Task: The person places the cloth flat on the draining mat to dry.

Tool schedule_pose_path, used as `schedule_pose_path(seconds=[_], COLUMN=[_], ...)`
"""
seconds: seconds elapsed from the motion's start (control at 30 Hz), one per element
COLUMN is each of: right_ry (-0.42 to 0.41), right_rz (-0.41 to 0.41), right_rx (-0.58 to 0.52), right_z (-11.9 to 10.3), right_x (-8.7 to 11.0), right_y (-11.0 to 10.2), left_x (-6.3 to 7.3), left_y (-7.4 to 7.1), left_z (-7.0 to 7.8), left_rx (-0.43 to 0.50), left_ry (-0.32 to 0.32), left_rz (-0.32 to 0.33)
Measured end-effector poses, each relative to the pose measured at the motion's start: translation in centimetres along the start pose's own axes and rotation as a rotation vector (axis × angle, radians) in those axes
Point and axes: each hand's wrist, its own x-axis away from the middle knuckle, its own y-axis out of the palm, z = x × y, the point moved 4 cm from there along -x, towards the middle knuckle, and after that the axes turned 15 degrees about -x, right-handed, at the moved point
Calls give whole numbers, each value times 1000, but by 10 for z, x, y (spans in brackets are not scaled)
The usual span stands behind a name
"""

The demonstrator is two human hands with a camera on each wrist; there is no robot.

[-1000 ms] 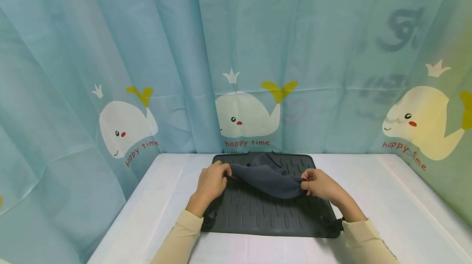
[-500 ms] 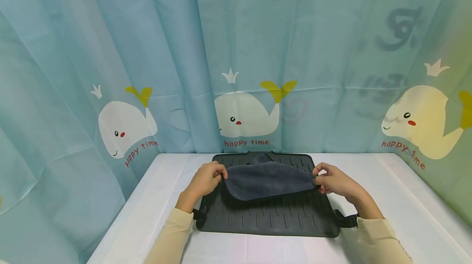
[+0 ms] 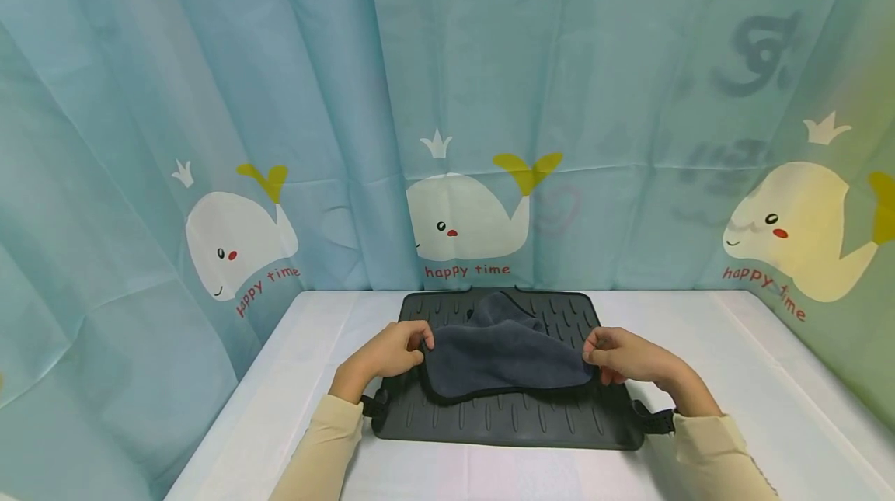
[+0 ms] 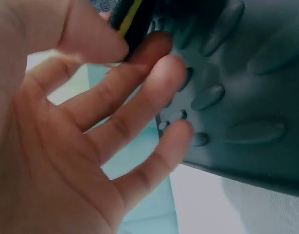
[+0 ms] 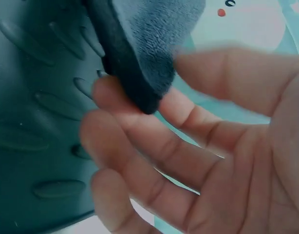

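Blue-grey cloth (image 3: 503, 361) is held over the dark mat (image 3: 506, 423) on the counter (image 3: 245, 431), its nine-o'clock edge pinched by the left hand (image 3: 391, 349) between thumb and finger. In the middle, spreading looks partly done: the stretch toward six o'clock is drawn out fairly wide, while the part toward twelve is bunched and, it seems, left to flatten. At three o'clock, the right hand (image 3: 632, 355) pinches the opposite corner.

Forearms (image 3: 322, 439) extended forward; left hand (image 3: 388, 352) and right hand (image 3: 635, 355) held apart, each set in a pinch; remaining left fingers (image 4: 164, 80) spread.
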Motion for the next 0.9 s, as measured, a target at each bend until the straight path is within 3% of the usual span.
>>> schedule_pose_path(seconds=[0.27, 0.47, 0.9], right_ry=[-23, -48, -66], right_rz=[87, 54, -74], right_rx=[31, 36, -4], right_z=[3, 4, 1], right_x=[-6, -6, 5], right_y=[4, 5, -4], left_x=[3, 3, 4], left_y=[1, 7, -3], left_z=[1, 3, 1], left_rx=[68, 94, 133], left_ry=[-60, -75, -54], left_rz=[-42, -100, -59])
